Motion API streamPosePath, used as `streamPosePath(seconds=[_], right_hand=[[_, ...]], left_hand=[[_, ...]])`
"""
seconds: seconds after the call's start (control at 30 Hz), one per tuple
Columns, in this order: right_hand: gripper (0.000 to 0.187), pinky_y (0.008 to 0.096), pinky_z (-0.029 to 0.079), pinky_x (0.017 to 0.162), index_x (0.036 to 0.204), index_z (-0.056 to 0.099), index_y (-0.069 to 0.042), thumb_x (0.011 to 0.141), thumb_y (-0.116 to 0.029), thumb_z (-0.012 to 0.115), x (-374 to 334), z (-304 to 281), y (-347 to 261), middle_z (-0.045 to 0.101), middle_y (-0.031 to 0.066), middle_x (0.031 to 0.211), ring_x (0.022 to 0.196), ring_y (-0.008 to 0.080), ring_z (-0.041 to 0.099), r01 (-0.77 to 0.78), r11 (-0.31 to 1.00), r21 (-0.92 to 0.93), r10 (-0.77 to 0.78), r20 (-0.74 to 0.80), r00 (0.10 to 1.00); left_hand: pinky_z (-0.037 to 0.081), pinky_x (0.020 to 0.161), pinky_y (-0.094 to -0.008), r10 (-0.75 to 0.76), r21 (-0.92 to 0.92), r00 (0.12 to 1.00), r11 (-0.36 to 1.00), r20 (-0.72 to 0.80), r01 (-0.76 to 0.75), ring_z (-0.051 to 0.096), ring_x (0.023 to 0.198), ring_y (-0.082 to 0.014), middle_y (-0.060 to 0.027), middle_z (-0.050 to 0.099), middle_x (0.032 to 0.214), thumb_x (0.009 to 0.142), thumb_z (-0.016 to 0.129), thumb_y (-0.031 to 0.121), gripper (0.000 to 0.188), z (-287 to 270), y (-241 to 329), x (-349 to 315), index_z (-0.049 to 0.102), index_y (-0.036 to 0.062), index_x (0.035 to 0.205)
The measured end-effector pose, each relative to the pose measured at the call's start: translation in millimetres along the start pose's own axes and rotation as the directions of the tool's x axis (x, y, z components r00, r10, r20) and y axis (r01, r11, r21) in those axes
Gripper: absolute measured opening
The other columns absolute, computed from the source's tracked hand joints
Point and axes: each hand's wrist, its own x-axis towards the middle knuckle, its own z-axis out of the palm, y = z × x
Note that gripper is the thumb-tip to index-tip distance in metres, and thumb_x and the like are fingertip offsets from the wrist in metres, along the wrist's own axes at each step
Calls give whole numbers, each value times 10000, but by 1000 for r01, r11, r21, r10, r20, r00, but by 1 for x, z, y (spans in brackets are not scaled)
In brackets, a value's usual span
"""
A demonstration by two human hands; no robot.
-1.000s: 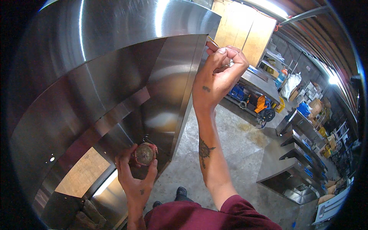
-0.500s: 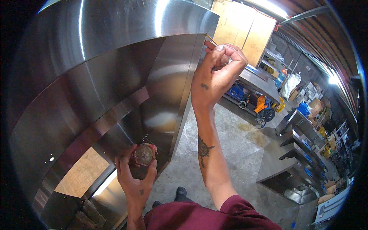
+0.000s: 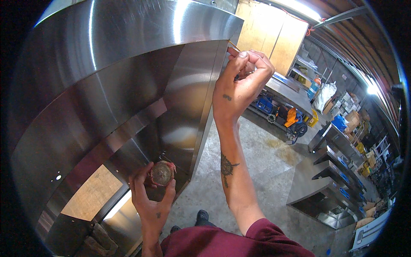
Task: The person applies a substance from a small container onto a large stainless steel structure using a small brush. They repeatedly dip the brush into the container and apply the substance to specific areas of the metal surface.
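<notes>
A large stainless steel housing (image 3: 141,55) with a deep hollow underside fills the left half of the head view. Up at its right-hand corner, my right hand (image 3: 246,81) pinches a thin, yellowish stick (image 3: 233,44) between thumb and fingers. The stick's tip is at or very near the corner seam; I cannot tell if it touches. Lower down, in front of the hollow, the fingers of my left hand (image 3: 150,197) wrap round a small round container (image 3: 162,173) with a dull, greyish-tan top and reddish, stained sides. What is inside it, if anything, is unclear.
A steel workbench (image 3: 291,95) with tools on its lower shelf stands beyond my right arm, before tall wooden panels (image 3: 261,30). Folded steel pieces (image 3: 329,192) stand on the concrete floor (image 3: 257,150) at right. Boxes and a white sack (image 3: 327,95) lie farther back.
The stick and my right hand have shifted very slightly left against the corner. In my left hand, the round container has turned or tilted a little. Otherwise the scene looks the same.
</notes>
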Motion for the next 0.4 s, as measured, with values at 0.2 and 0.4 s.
streamPosePath(seconds=[0.2, 0.4], right_hand=[[160, 399, 566, 968, 1230, 550, -5, 1102, -24, 644, -16, -18, -9, 522, 212, 1328, 1196, 294, 575, -44, 996, 73, 47, -39, 998], [130, 404, 655, 1012, 1227, 525, -10, 1135, -53, 606, -76, -75, -53, 474, 177, 1328, 1218, 259, 676, -234, 965, 123, 216, 141, 966]], left_hand=[[561, 946, -401, -13, -21, 1000, 1000, -22, 13, 661, 1162, -289, -147, 642, 1342, 854, 941, 133, 682, 1, -1, 0, 661, 45, 1470], [560, 953, -398, -68, -21, 998, 997, -14, 68, 662, 1173, -289, -140, 643, 1349, 860, 941, 139, 680, -3, -3, -5, 664, 67, 1477]])
